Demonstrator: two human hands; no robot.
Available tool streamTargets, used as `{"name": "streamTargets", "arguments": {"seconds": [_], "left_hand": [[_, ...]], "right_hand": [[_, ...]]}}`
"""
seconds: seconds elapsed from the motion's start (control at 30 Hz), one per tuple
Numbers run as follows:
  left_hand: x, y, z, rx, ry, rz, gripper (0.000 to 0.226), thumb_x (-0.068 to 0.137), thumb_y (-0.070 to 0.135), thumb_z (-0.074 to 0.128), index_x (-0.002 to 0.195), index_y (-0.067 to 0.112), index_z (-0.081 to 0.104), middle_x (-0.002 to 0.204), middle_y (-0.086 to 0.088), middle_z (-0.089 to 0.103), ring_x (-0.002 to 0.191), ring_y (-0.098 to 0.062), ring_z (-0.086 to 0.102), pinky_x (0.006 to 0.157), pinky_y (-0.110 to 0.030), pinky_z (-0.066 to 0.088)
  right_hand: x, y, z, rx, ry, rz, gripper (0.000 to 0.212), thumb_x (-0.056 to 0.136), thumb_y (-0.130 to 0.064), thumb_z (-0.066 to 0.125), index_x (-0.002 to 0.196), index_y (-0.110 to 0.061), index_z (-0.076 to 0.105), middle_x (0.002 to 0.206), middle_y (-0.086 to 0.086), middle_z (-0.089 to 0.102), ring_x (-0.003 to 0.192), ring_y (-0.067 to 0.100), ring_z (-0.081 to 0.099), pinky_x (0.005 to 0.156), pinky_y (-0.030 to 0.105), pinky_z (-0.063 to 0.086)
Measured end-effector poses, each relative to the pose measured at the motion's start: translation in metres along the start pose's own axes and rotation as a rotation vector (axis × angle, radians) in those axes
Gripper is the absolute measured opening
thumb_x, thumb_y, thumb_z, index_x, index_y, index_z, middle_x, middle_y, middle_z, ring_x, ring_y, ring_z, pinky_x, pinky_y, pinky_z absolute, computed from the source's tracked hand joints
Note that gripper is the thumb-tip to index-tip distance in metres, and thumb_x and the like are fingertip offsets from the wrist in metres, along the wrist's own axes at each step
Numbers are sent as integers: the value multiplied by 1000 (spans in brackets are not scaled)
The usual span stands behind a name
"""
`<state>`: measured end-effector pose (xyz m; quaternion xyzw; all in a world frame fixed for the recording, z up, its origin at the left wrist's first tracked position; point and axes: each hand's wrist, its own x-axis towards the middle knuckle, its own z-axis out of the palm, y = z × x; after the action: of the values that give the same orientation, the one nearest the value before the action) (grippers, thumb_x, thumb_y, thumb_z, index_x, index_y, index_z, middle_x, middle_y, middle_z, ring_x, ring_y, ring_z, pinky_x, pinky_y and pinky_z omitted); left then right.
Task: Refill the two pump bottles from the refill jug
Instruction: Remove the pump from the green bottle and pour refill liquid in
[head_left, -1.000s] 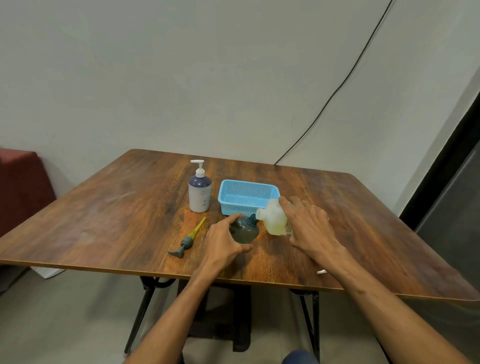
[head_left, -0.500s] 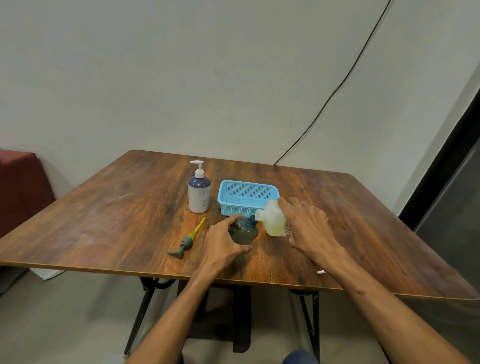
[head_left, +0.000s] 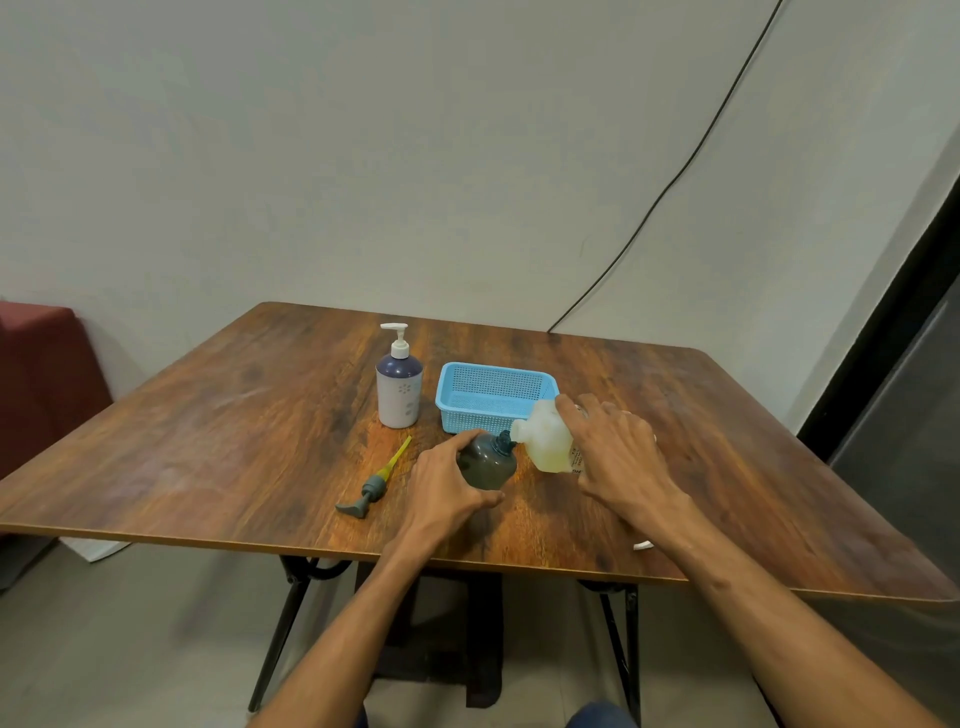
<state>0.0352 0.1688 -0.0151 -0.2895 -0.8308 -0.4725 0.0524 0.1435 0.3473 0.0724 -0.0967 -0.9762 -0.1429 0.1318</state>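
The left hand (head_left: 447, 486) wraps round a dark bottle (head_left: 488, 462) standing near the middle of the tabletop (head_left: 234, 441). The right hand (head_left: 618, 457) grips the tipped jug (head_left: 548, 441), its spout at the bottle's neck. The loose pump (head_left: 376, 483) lies toward the front edge; the white pump bottle (head_left: 398, 387) stands behind it, beside a blue basket (head_left: 493, 389).

The dark grey bottle (head_left: 488, 465) stood upright with its pump off, gripped by the left hand (head_left: 447, 488). The translucent refill jug (head_left: 545, 441), holding yellowish liquid, was tipped in the right hand (head_left: 618, 457) with its spout at that bottle's neck. A grey pump (head_left: 371, 488) with a yellow tube lay to the left, and the white-and-navy pump bottle (head_left: 398, 387) stood upright behind it.
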Motion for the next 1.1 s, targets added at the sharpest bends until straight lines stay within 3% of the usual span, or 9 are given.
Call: {"name": "streamTargets", "arguments": {"seconds": [0.37, 0.67, 0.83, 1.1], "left_hand": [[-2, -2, 0, 9, -10, -25, 91, 59, 40, 91, 140, 27, 51, 131, 5, 62, 117, -11, 55, 100, -38, 52], [-2, 0, 0, -1, -1, -12, 90, 60, 38, 92, 139, 26, 52, 131, 5, 62, 115, -10, 56, 99, -35, 52], [-2, 1, -1, -7, -7, -11, 90, 60, 36, 92, 140, 24, 52, 130, 4, 62, 115, -11, 56, 100, -37, 52], [-3, 0, -2, 0, -5, -14, 91, 59, 38, 92, 140, 26, 52, 129, 5, 63, 114, -10, 57, 98, -36, 53]], "right_hand": [[-1, 0, 1, -7, -3, 5, 91, 76, -28, 81, 150, -21, 29, 145, 12, 47, 123, 33, 55, 92, 45, 51], [-1, 0, 0, -5, 0, 6, 92, 75, -27, 82, 150, -20, 29, 146, 13, 47, 124, 34, 54, 94, 46, 51], [0, 0, 0, -10, 1, 9, 92, 70, -26, 85, 147, -19, 35, 139, 13, 53, 117, 34, 59, 87, 46, 54], [-1, -1, -2, -3, 0, 1, 91, 75, -25, 81, 150, -20, 30, 143, 13, 49, 121, 33, 56, 92, 45, 51]]}}
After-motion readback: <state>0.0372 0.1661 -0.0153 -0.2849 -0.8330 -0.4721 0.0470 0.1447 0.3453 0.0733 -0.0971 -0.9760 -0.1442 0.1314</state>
